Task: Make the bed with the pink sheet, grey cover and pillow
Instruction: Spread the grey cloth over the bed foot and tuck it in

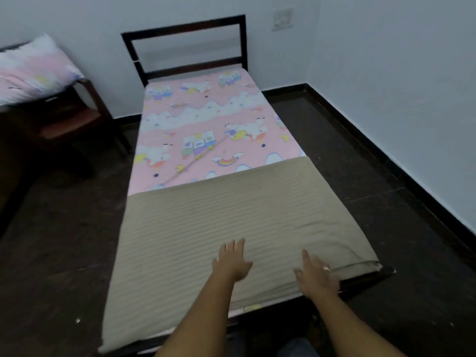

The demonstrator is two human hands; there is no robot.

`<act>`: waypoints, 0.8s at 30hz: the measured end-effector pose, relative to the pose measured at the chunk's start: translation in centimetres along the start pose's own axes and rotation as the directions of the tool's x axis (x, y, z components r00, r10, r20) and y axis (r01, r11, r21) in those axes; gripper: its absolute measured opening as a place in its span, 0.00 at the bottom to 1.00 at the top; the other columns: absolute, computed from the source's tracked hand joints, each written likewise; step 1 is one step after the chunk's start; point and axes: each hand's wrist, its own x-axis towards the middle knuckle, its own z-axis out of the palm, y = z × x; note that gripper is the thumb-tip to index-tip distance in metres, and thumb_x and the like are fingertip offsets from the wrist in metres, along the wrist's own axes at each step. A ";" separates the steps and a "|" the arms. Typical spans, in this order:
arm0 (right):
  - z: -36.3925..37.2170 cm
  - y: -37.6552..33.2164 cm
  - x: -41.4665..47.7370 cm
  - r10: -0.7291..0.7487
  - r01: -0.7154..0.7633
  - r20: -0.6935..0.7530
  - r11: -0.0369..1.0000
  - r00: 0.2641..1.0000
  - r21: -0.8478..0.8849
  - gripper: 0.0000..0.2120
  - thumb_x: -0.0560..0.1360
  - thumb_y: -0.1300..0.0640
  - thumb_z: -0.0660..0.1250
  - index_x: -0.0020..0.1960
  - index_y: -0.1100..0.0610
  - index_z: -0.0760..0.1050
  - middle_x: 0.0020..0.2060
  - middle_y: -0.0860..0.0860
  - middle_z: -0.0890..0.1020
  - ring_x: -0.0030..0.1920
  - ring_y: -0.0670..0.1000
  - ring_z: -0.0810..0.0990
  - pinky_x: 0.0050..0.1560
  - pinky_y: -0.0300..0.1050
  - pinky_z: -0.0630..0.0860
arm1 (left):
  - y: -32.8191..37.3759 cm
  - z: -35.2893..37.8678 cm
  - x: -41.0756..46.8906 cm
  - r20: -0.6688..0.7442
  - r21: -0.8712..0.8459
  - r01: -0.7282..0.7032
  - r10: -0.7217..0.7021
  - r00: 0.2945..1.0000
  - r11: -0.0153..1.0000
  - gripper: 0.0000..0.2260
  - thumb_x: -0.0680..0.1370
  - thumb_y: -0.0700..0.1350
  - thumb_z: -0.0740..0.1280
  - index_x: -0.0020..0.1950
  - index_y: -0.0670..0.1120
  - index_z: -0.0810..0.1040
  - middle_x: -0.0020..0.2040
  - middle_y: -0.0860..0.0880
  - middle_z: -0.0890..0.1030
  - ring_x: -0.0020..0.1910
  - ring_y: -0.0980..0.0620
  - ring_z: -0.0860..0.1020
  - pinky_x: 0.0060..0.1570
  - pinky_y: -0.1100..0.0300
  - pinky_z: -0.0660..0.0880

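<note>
A pink sheet [203,119] with cartoon prints covers the far half of the narrow bed. A grey-beige ribbed cover [185,228] lies folded across the near half, down to the foot. My left hand [231,261] lies flat on the cover near its middle, fingers straight. Palm down with its fingers spread, my right hand [315,275] presses the cover close to the foot's right corner. The pillow [33,70], in a matching pink print, sits on a chair at the far left, away from the bed.
The dark bed frame has a headboard [185,45] against the back wall and a foot rail [365,279] below my right hand. A dark wooden chair [77,117] stands left of the bed. Dark floor runs along both sides; a white wall closes the right.
</note>
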 end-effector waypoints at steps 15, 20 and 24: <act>-11.9 -8.5 -12.8 -0.383 0.368 -0.199 0.924 0.902 -0.107 0.30 0.81 0.42 0.52 0.77 0.42 0.40 0.77 0.48 0.48 0.77 0.55 0.47 0.70 0.59 0.56 | -2.4 -9.8 -18.6 -0.450 -0.172 0.052 -0.126 0.884 0.984 0.29 0.79 0.53 0.61 0.77 0.53 0.51 0.78 0.49 0.47 0.77 0.47 0.43 0.72 0.41 0.52; -12.4 -6.3 -16.0 -0.482 0.459 -0.135 0.872 0.866 -0.168 0.31 0.80 0.42 0.53 0.77 0.41 0.40 0.77 0.47 0.48 0.76 0.54 0.48 0.69 0.58 0.57 | -0.3 -8.2 -22.0 -0.457 -0.213 0.113 -0.201 0.867 0.971 0.29 0.79 0.53 0.61 0.77 0.54 0.52 0.78 0.49 0.46 0.77 0.47 0.43 0.71 0.42 0.52; -13.1 -3.3 -17.6 -0.468 0.450 -0.116 0.881 0.876 -0.147 0.32 0.80 0.42 0.53 0.77 0.41 0.40 0.77 0.47 0.48 0.76 0.55 0.47 0.69 0.60 0.58 | 3.3 -6.6 -23.8 -0.459 -0.198 0.061 -0.148 0.876 0.978 0.29 0.80 0.53 0.61 0.77 0.54 0.52 0.78 0.49 0.45 0.77 0.47 0.41 0.72 0.42 0.51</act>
